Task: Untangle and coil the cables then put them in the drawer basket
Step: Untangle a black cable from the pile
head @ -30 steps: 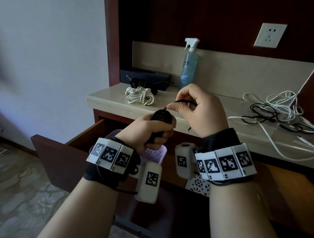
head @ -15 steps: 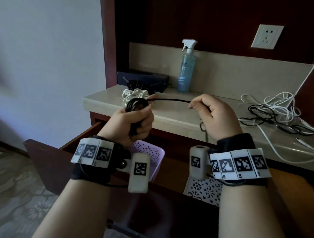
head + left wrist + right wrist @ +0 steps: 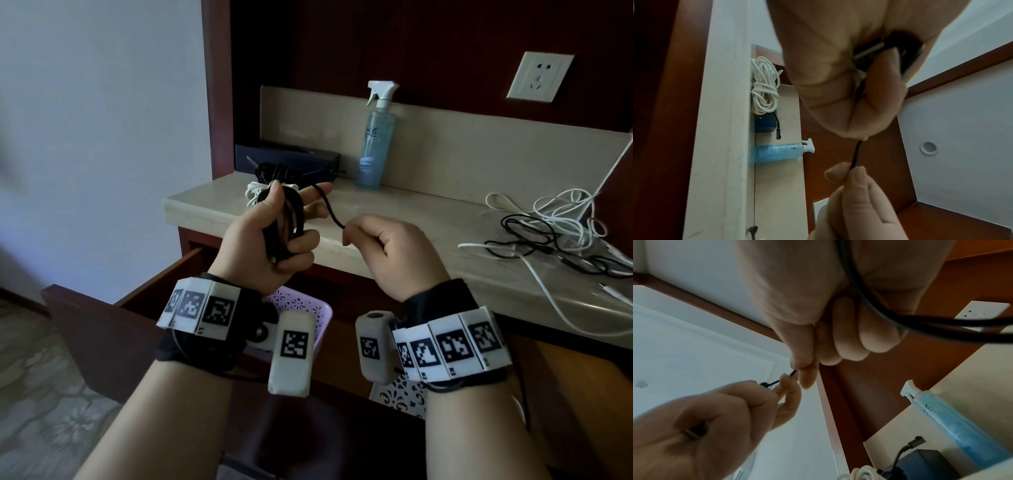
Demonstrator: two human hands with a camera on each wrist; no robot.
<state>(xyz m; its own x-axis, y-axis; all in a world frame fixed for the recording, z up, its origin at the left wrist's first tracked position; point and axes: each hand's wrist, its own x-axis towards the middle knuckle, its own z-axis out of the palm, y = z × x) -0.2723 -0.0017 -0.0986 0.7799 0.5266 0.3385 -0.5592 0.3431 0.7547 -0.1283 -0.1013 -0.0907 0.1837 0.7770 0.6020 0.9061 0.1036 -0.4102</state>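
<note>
My left hand (image 3: 274, 240) grips a coil of black cable (image 3: 291, 219), held up over the open drawer (image 3: 102, 329); thumb and lower fingers curl round the loops while two fingers point out straight. The cable's free tail (image 3: 329, 212) runs to my right hand (image 3: 387, 246), which pinches it between thumb and forefinger, as the left wrist view shows (image 3: 855, 162). A purple basket (image 3: 308, 308) sits in the drawer below my left wrist, mostly hidden. A coiled white cable (image 3: 762, 87) lies on the counter behind my left hand.
A tangle of black and white cables (image 3: 555, 233) lies on the beige counter (image 3: 428, 219) at the right. A blue spray bottle (image 3: 376, 137) and a dark box (image 3: 291, 157) stand at the back. A white patterned basket (image 3: 400, 394) sits lower right. A wall socket (image 3: 539, 77) is above.
My left hand has risen and turned with the coil, two fingers now straight. My right hand has moved closer to it, so the tail between them is shorter and slack.
</note>
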